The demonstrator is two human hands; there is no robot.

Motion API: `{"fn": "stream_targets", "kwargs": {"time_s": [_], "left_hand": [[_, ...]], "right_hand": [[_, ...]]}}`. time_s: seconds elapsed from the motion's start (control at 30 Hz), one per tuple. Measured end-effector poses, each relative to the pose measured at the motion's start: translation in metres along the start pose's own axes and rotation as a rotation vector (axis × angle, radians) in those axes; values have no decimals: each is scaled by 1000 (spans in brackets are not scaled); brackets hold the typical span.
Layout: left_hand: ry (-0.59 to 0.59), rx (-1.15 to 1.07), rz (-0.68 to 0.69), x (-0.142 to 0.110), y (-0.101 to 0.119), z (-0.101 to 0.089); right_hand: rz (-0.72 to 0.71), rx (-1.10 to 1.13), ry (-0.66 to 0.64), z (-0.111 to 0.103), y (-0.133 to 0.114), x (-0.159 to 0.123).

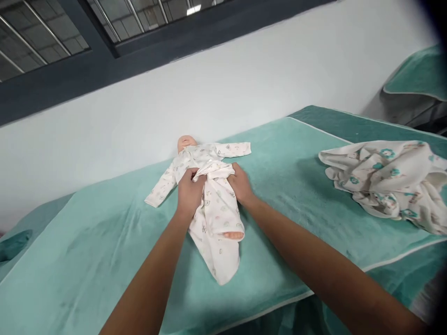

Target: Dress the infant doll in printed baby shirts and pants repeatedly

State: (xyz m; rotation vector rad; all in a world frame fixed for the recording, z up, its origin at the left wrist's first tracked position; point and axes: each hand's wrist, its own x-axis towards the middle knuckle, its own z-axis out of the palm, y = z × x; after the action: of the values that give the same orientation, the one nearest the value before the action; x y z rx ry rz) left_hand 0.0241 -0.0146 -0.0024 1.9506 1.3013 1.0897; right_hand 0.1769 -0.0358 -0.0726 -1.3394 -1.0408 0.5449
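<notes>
A baby doll [186, 141] lies on its back on a green cloth, head toward the wall. It wears a white patterned top [197, 153] with both sleeves spread out. White patterned baby pants [220, 204] cover its lower body, and a bit of the doll's foot shows at one leg opening. The other pant leg hangs flat toward me. My left hand [190, 190] is closed on the waistband at the doll's left side in view. Opposite it, my right hand [240, 184] grips the waistband's other side, its fingertips partly hidden in the fabric.
The green cloth [104, 270] covers the table and has a white-edged border. A crumpled white patterned blanket [391, 181] lies at the right. Behind the table stand a white wall [244, 83] and a dark-framed, barred window [115, 51]. Another green-covered surface [419, 74] is at the far right.
</notes>
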Motion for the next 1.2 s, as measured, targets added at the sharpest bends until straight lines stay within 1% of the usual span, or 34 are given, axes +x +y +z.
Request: {"fn": "stream_targets", "kwargs": {"time_s": [0.07,0.13,0.2,0.27,0.33,0.37,0.43,0.5,0.57,0.6,0.67,0.73,0.77,0.83,0.93,1.0,1.03,1.1,1.2], "left_hand": [[5,-86,-40,-4,-9,-1],[-1,-211,-41,-6,-18,-3],[4,-316,-46,-7,-27,-5],[37,-376,-84,-10,-35,-4],[72,-416,-122,-12,-40,-2],[85,-433,-127,-14,-42,-2],[105,-450,-110,-16,-44,-1],[124,-441,-83,-18,-45,-3],[166,-425,-54,-19,-46,-5],[191,-420,-41,-19,-46,-5],[226,-412,-20,-19,-47,-7],[212,-406,-10,-20,-45,-7],[189,-401,-4,-21,-44,-7],[142,-404,-3,-22,-39,-7],[76,-435,-72,-25,-35,-8],[50,-481,-119,-27,-35,-9],[51,-513,-130,-28,-36,-9],[80,-610,-138,-29,-38,-11],[129,-773,-138,-28,-40,-12]], "right_hand": [[8,34,-23,-1,-2,-2],[-18,84,-63,-3,-7,-8],[-86,119,-120,-5,-15,-14],[-200,100,-187,-8,-24,-17],[-308,14,-284,-10,-35,-14],[-341,-58,-347,-10,-42,-10],[-354,-229,-495,-8,-54,3],[-345,-369,-633,-1,-66,17],[-350,-424,-712,8,-74,24],[-344,-418,-712,13,-77,24],[-313,-361,-644,19,-77,19],[-251,-255,-571,20,-73,11],[-212,-180,-556,18,-70,8],[-123,8,-556,13,-65,5],[-11,296,-582,7,-60,8],[13,387,-605,6,-60,10],[17,388,-630,6,-61,11],[29,321,-698,5,-63,11],[4,108,-781,5,-66,9]]}}
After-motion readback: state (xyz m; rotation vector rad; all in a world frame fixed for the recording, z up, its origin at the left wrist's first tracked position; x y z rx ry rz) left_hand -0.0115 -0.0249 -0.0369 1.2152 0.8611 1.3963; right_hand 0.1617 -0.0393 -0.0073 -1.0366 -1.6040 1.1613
